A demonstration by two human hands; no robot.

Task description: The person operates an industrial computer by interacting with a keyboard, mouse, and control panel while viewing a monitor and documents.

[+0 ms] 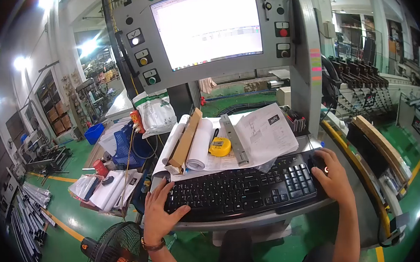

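A black keyboard [233, 190] lies on a narrow shelf below a lit monitor [207, 26]. At its left end my left hand [161, 213] rests with fingers spread and nothing held. My right hand [334, 177] is closed over a dark mouse [318, 161] just past the keyboard's right end. Behind the keys are rolled papers [201, 144], a long cardboard piece [185, 138], a yellow tape measure [220, 147], a metal bar [235, 141] and a printed drawing sheet [266, 132].
Buttons on the grey panel [143, 82] flank the monitor. A fan [119, 254] stands low at the left, near a box of papers [107, 189]. A blue bin [95, 133] is on the green floor. Long boards and a yellow rail [356, 174] run along the right.
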